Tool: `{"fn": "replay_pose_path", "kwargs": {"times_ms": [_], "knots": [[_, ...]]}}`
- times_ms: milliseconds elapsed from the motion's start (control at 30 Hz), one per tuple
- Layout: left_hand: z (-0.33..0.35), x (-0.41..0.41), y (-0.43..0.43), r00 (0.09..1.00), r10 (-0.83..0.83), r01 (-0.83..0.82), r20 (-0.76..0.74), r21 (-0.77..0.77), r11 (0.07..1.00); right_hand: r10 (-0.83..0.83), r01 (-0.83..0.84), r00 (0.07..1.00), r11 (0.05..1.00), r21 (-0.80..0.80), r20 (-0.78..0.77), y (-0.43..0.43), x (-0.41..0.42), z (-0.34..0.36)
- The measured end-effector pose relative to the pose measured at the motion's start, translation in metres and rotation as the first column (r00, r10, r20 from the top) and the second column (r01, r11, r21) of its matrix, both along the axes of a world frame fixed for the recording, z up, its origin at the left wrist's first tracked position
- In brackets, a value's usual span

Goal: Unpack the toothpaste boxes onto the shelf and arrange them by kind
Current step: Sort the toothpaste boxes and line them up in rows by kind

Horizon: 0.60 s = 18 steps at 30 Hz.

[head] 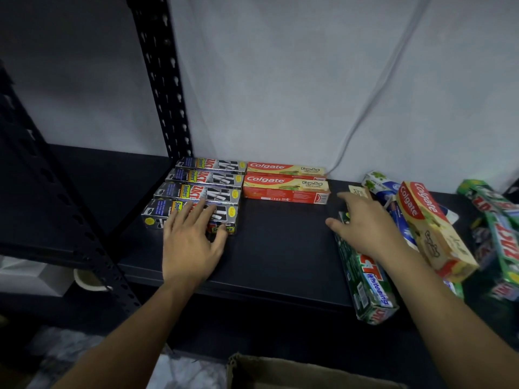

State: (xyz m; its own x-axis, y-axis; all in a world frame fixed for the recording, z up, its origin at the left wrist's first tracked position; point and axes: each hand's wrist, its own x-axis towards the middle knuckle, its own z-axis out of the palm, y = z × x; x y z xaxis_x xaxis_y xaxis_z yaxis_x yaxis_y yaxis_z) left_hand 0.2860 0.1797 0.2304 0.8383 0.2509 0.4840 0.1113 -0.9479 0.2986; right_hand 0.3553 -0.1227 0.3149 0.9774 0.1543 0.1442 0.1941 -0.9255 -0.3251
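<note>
1. The dark shelf carries 2 sorted groups at its back left. I count 4 black-and-silver Zact Smokers boxes lying flat, long sides touching, in 1 column running from the wall towards me. Just beside them on the right, I count 2 red Colgate boxes, also flat and side by side against the wall.

2. My left hand lies palm down on the nearest Zact Smokers box. Its fingers are straight and spread over the lid, the thumb is at the front edge, and nothing is gripped.

3. My right hand is over the far end of 1 green Zact Whitening box, which lies flat with its near end at the front edge of the shelf. The fingers are loose and spread and hold nothing. I cannot tell whether the palm touches the box.

4. To the right is an unsorted heap. In it, 1 further Colgate box lies tilted on top of blue-and-white boxes, of which I can make out 2. Green Zact boxes are piled at the far right, too blurred to count.

5. Also noted: 1 brown cardboard carton below the shelf edge, 1 perforated black upright at left and 1 white cable on the wall.
</note>
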Motion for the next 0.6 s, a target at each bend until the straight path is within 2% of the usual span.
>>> {"fn": "replay_pose_path", "kwargs": {"times_ms": [267, 367, 500, 600], "knots": [[-0.001, -0.001, 0.001, 1.000, -0.006, 0.006, 0.006, 0.004, 1.000, -0.015, 0.016, 1.000, 0.999, 0.029, -0.025, -0.017, -0.051, -0.017], [-0.001, 0.000, 0.002, 1.000, -0.008, 0.008, -0.003, 0.016, 1.000, -0.038, 0.039, 0.999, 0.996, 0.085, -0.014, -0.015, -0.055, -0.025], [-0.001, 0.001, 0.002, 1.000, -0.011, 0.011, -0.012, 0.022, 1.000, -0.056, 0.056, 0.998, 0.997, 0.049, -0.002, -0.009, -0.053, -0.023], [-0.001, 0.000, 0.003, 1.000, -0.011, 0.012, -0.010, 0.023, 1.000, -0.061, 0.060, 0.998, 0.995, 0.082, 0.013, -0.007, -0.052, -0.019]]}}
